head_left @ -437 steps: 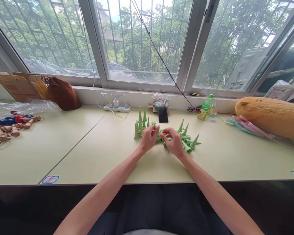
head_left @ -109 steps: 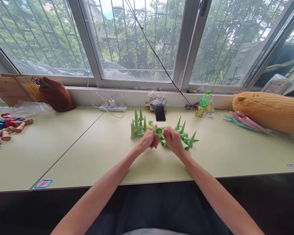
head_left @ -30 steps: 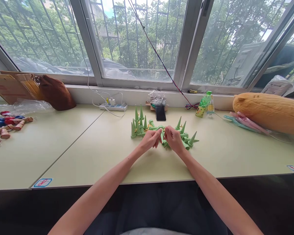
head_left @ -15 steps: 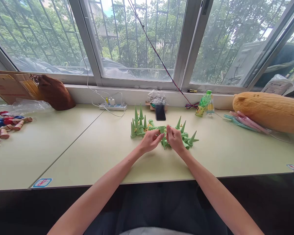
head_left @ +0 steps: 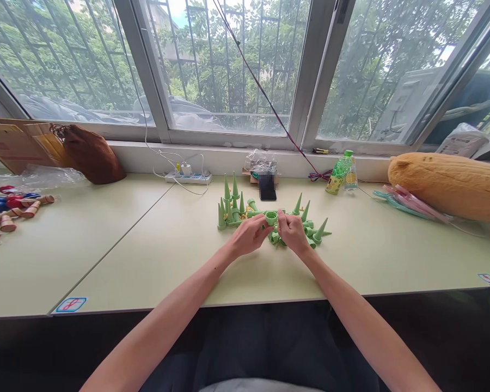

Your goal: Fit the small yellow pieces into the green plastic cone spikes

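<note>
My left hand [head_left: 249,236] grips a green plastic watering spike [head_left: 271,219] by its wide end, the round open mouth tilted up toward me. Close beside that mouth, my right hand [head_left: 293,232] is closed in a pinch; whatever lies between its fingers is hidden. To the left stands a cluster of upright green spikes [head_left: 227,190], points up, with small yellow parts among them. More green spikes [head_left: 319,232] stand and lie in a loose pile beneath and right of my hands.
Behind the pile lie a black phone [head_left: 267,188] and a clear plastic bag [head_left: 261,160]. A power strip [head_left: 191,178] is left of them, a green bottle [head_left: 340,173] right. Further out are a brown pouch [head_left: 93,155], wooden toys [head_left: 8,222] and a long tan plush [head_left: 449,182].
The spike in my left hand has tipped, so its open mouth now faces me instead of showing side-on. Both hands stay in nearly the same place.
</note>
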{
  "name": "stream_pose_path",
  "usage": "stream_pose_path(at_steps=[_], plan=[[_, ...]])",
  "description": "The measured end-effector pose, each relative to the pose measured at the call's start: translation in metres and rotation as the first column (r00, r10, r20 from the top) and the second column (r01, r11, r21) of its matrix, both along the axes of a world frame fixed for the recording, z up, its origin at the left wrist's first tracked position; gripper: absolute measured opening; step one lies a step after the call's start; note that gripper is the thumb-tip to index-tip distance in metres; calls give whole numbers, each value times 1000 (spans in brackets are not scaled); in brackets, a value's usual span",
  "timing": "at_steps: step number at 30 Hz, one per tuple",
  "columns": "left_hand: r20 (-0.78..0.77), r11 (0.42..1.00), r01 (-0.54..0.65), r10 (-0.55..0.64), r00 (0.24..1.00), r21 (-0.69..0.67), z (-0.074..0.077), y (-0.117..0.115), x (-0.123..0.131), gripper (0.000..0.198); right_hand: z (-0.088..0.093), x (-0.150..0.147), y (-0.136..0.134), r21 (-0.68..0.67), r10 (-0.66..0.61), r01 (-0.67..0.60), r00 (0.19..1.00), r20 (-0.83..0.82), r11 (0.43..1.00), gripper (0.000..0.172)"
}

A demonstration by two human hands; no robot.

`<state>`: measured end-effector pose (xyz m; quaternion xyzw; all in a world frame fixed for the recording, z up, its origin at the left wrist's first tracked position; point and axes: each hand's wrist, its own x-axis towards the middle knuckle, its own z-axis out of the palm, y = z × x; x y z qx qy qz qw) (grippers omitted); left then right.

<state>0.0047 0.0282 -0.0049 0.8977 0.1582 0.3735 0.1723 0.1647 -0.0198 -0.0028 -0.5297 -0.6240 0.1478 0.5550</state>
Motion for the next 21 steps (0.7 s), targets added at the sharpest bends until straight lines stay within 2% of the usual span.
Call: stream_pose_path(at_steps=[5,8,13,16,18,21], plan=[[9,999,-52,52,999,14,2,0,1,24,0,-2,1,22,-22,23,999,-33,999,60],[16,993,-119,119,993,-21,2,-1,4,26,0,-3,1,41,-20,23,997,-79,999,58],[52,957,-228,240,969,-181,1,-2,8,29,-2,-3,1,81,0,10,992,-122,997,53],[90,923,-190,232,969,-335,3,-3,9,40,-3,-1,1,103,-3,14,994,-108,995,50],[119,861,-116,199,973,-495,5,-3,9,54,-3,-1,1,111,-4,12,997,-78,994,48],[151,673,43,104,983,-738,9,-3,8,69,-2,-1,1,104,5,-7,1000,17,995,47]])
